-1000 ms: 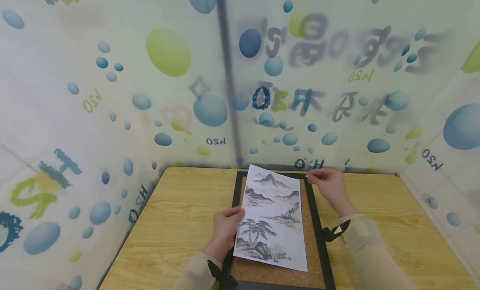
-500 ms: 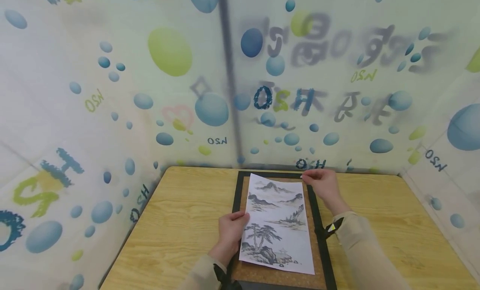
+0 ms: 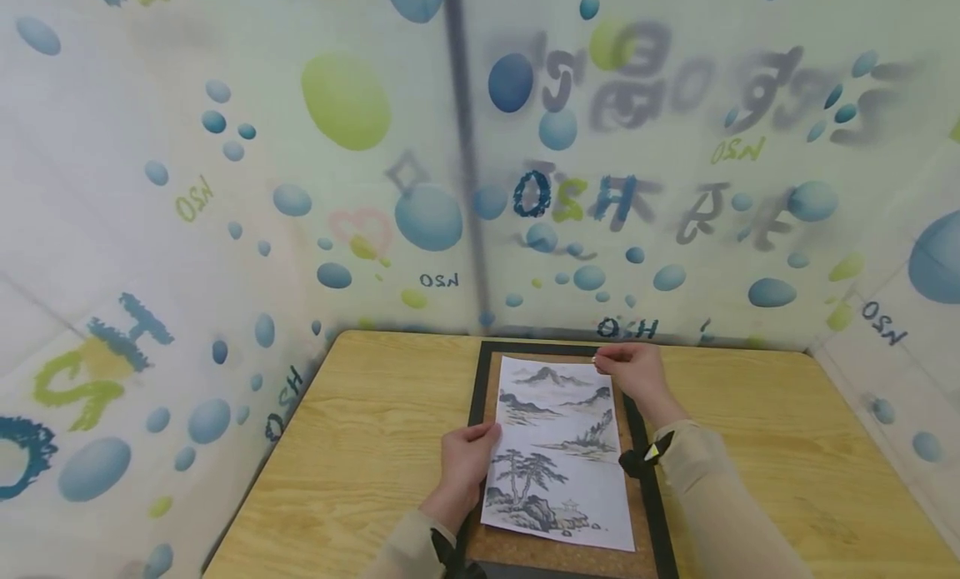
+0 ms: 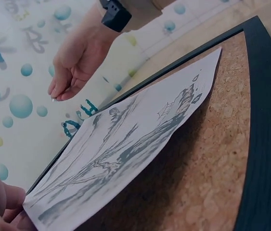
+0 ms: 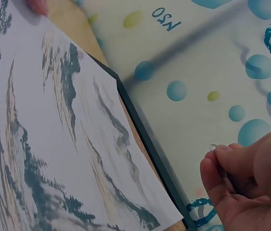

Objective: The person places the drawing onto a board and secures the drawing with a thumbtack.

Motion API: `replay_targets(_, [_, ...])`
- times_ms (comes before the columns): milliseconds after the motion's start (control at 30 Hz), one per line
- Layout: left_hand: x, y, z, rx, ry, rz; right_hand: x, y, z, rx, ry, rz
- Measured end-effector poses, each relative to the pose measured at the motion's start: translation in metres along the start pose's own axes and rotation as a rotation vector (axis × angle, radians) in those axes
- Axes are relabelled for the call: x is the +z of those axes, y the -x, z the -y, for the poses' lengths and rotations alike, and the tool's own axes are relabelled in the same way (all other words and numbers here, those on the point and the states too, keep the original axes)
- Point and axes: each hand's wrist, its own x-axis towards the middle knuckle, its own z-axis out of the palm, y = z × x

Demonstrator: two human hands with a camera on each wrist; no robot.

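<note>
A sheet of paper (image 3: 562, 421) printed with an ink landscape lies over a cork board (image 3: 551, 552) with a black frame (image 3: 654, 512). My left hand (image 3: 463, 462) pinches the sheet's left edge between thumb and fingers; in the left wrist view, the sheet's near edge bows up off the cork. My right hand (image 3: 637, 375) hovers near the sheet's top right corner. Between its thumb and forefinger it pinches a small clear pushpin (image 5: 213, 147), of which only the rounded head shows. The other fingers are curled in.
The board lies on a light wooden table (image 3: 375, 412), its top edge close to the table's back edge. Behind and on both sides stand pale walls (image 3: 360, 304) printed with blue and green bubbles. Black straps (image 3: 641, 458) ring both wrists.
The sheet has come down flatter over the board, its top edge now lower and straighter. My right hand has moved left and slightly down to the sheet's top right corner. The left hand keeps its pinch.
</note>
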Motion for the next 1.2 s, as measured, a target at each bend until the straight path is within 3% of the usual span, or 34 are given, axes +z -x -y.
replay_targets(267, [0.001,0.001,-0.002,-0.019,-0.004,0.005,0.014,-0.006,0.004,0.026,-0.001,0.018])
replay_targets(533, [0.001,0.003,-0.001,-0.038,-0.005,0.005,0.025,-0.014,0.0,0.07,-0.115,0.029])
replay_targets(1200, [-0.001,0.002,0.001,-0.039,-0.001,0.04,0.049,-0.033,-0.016,0.249,-0.105,0.03])
